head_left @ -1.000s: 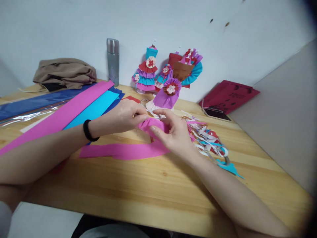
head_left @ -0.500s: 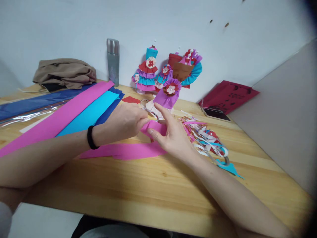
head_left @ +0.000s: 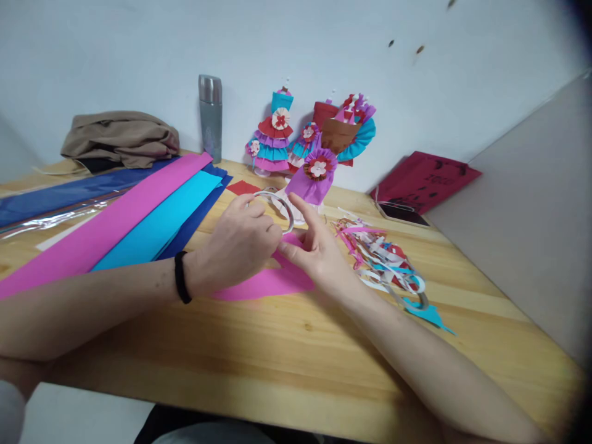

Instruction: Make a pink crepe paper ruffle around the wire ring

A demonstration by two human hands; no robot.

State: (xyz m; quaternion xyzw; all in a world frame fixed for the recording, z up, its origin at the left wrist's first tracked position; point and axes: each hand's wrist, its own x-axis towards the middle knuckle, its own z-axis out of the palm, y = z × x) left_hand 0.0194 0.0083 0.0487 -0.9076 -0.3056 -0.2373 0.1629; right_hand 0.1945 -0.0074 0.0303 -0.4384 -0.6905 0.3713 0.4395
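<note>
My left hand [head_left: 245, 240], with a black band at its wrist, is closed, its fingertips meeting my right thumb over a pink crepe paper strip [head_left: 263, 285]. My right hand [head_left: 319, 246] pinches the same strip between thumb and curled fingers, with the index finger stretched out. The folded part of the strip is largely hidden by the hands, and its loose end lies on the table to the left. Just beyond my left fingers shows a roll of clear tape [head_left: 289, 216]; whether the left hand touches it I cannot tell.
Pink [head_left: 111, 231], light blue [head_left: 157, 219] and dark blue paper lie left. Behind stand a steel flask [head_left: 211, 120], paper dresses [head_left: 274, 135] and a purple pouch [head_left: 314, 184]. Paper scraps [head_left: 388, 256], a phone [head_left: 403, 213] and a red bag [head_left: 428, 185] are right.
My left hand has turned and come down a little, now covering more of the pink strip. The strip's loose end reaches less far left. More of the tape roll shows.
</note>
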